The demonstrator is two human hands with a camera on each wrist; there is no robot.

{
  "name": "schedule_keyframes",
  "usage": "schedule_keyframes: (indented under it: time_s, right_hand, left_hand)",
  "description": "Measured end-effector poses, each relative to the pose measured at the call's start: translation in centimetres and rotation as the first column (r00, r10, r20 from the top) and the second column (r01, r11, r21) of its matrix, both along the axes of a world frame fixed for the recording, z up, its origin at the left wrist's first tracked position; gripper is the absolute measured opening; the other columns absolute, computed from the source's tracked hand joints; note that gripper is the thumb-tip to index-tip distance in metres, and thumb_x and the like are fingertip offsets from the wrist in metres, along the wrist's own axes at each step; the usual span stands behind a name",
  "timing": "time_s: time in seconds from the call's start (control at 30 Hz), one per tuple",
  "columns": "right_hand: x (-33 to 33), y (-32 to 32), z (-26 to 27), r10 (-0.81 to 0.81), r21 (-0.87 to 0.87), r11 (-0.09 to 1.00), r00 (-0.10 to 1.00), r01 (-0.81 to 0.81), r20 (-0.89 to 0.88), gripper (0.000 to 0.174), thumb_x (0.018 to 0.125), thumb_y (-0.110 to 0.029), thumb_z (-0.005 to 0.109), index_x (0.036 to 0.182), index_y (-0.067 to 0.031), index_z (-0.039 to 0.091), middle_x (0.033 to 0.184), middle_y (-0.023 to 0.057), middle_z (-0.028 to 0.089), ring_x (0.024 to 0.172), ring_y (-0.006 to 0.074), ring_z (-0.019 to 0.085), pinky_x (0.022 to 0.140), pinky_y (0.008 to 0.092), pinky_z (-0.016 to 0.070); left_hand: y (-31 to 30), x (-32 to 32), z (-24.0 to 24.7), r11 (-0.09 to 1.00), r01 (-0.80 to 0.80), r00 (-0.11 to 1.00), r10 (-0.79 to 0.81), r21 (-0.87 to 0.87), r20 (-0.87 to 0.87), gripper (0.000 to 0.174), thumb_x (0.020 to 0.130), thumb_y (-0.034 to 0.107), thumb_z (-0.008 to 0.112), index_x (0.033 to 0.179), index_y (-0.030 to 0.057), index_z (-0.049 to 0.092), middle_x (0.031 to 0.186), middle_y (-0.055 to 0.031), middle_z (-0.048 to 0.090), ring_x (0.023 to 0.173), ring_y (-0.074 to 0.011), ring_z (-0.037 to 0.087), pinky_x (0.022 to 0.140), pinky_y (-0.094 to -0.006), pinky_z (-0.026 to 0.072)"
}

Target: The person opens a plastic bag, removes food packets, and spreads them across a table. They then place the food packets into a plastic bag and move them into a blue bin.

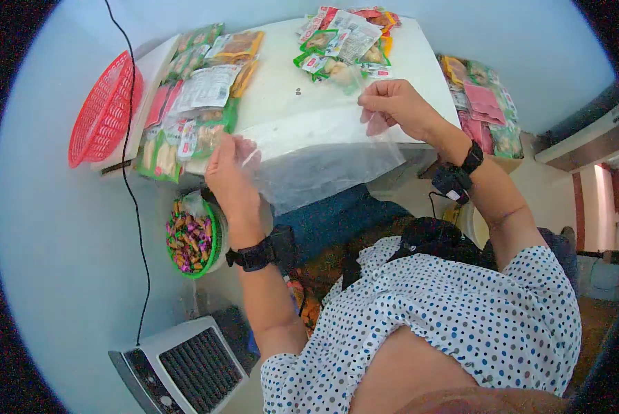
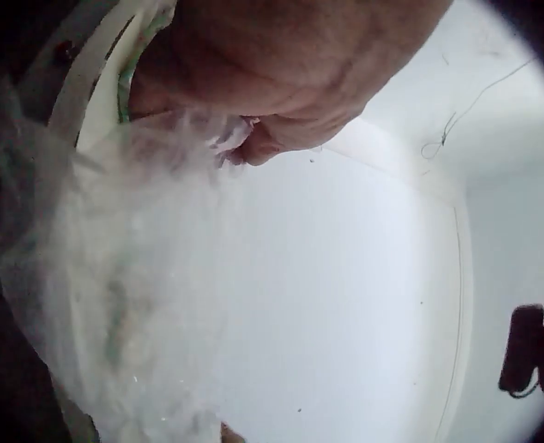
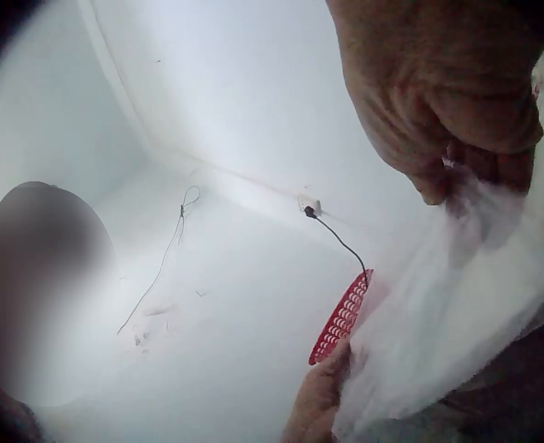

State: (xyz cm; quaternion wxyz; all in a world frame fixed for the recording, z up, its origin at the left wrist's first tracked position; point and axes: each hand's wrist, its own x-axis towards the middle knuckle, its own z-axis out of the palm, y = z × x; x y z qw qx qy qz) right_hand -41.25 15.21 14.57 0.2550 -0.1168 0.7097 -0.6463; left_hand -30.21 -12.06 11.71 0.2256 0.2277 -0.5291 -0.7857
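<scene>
Above the near edge of the bench (image 1: 282, 76), the left hand (image 1: 228, 169) and right hand (image 1: 392, 103) pinch a clear plastic bag (image 1: 323, 155) by its top corners, spreading it. It looks empty; snack packets (image 1: 344, 38) lie loose on the bench.

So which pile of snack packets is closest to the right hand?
The far pile, just beyond the right hand holding the clear bag. The left pile lies by the left hand; the right pile sits off past the table edge.

free: table (image 1: 282, 90) centre | blocked: snack packets (image 1: 206, 90) left, far, right | near edge: plastic bag (image 1: 323, 152)
</scene>
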Motion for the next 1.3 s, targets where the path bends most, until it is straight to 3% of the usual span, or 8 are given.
schedule_keyframes:
  time_s: [0.17,0.27,0.47,0.6,0.7,0.8,0.87,1.3]
  right_hand:
    - [-0.3,1.2,-1.6,-0.129,-0.153,0.978,0.986,0.144,0.104,0.016,0.089,-0.019,0.062,0.091,-0.0027,0.061,0.078,0.0067,0.065,0.064,0.0160,0.066,0.060,0.0300,0.0561]
    - [-0.4,1.8,-1.5,-0.197,-0.210,0.951,0.968,0.227,0.154,0.016,0.089,-0.020,0.063,0.090,-0.0031,0.061,0.078,0.0073,0.065,0.065,0.0166,0.066,0.060,0.0297,0.0561]
    - [-1.1,2.6,-2.9,-0.229,-0.114,0.962,0.958,0.250,0.170,0.020,0.086,-0.022,0.068,0.084,-0.0038,0.060,0.074,0.0073,0.064,0.062,0.0161,0.066,0.055,0.0290,0.0552]
    - [-1.5,2.0,-2.7,-0.227,0.016,0.974,0.971,0.226,0.082,0.024,0.084,-0.025,0.069,0.076,-0.0052,0.058,0.070,0.0078,0.064,0.060,0.0155,0.066,0.051,0.0278,0.0538]
    - [-1.9,1.2,-3.5,-0.227,0.045,0.973,0.970,0.224,0.083,0.026,0.084,-0.025,0.069,0.073,-0.0058,0.056,0.070,0.0087,0.064,0.060,0.0161,0.066,0.048,0.0278,0.0531]
    - [-2.0,0.3,-4.4,-0.232,0.022,0.973,0.964,0.231,0.128,0.027,0.084,-0.025,0.069,0.072,-0.0057,0.055,0.069,0.0089,0.063,0.059,0.0177,0.065,0.047,0.0288,0.0530]
    - [-1.8,0.0,-4.6,-0.241,-0.002,0.970,0.961,0.243,0.133,0.028,0.084,-0.025,0.069,0.071,-0.0057,0.055,0.067,0.0087,0.062,0.057,0.0183,0.064,0.047,0.0297,0.0530]
    - [-0.2,-0.4,-3.9,-0.159,-0.132,0.975,0.978,0.177,0.131,0.028,0.084,-0.028,0.071,0.078,-0.0039,0.057,0.067,0.0043,0.060,0.057,0.0108,0.060,0.051,0.0252,0.0525]
  left_hand:
    - [1.5,-0.8,0.4,0.999,0.054,0.994,-0.054,0.004,0.097,0.031,0.091,0.031,0.061,0.109,0.0067,0.056,0.081,-0.0040,0.061,0.069,-0.0143,0.059,0.060,-0.0265,0.0470]
    - [3.4,0.0,-0.4,0.953,0.201,0.945,-0.128,-0.226,0.302,0.041,0.089,0.034,0.061,0.117,0.0044,0.055,0.077,-0.0025,0.057,0.064,-0.0106,0.052,0.057,-0.0233,0.0400]
    - [2.3,-1.4,-4.0,0.912,-0.035,0.993,0.079,-0.408,0.092,0.024,0.087,0.019,0.067,0.099,-0.0007,0.059,0.065,0.0039,0.050,0.054,-0.0036,0.044,0.048,-0.0198,0.0329]
    - [2.3,-1.6,-1.7,0.263,-0.139,0.935,0.353,-0.955,-0.039,0.026,0.081,0.014,0.070,0.100,-0.0013,0.059,0.067,-0.0078,0.058,0.059,-0.0208,0.055,0.060,-0.0334,0.0451]
    - [3.1,-1.8,0.1,-0.416,-0.275,0.828,0.355,-0.867,-0.434,0.029,0.081,0.020,0.070,0.102,0.0012,0.062,0.086,-0.0150,0.065,0.073,-0.0221,0.062,0.064,-0.0340,0.0482]
    - [7.1,-2.2,-0.7,0.179,-0.204,0.974,0.135,-0.963,-0.181,0.032,0.081,0.023,0.070,0.102,0.0004,0.062,0.087,-0.0136,0.064,0.074,-0.0214,0.062,0.065,-0.0351,0.0488]
    - [11.2,-2.1,-0.2,0.458,0.067,0.990,-0.142,-0.886,0.002,0.033,0.079,0.025,0.072,0.097,-0.0002,0.061,0.086,-0.0134,0.063,0.072,-0.0213,0.060,0.063,-0.0340,0.0479]
    - [14.5,-3.9,-3.0,0.414,0.115,0.983,-0.179,-0.903,0.044,0.018,0.078,0.015,0.069,0.081,0.0003,0.060,0.073,-0.0122,0.060,0.061,-0.0247,0.059,0.059,-0.0353,0.0474]
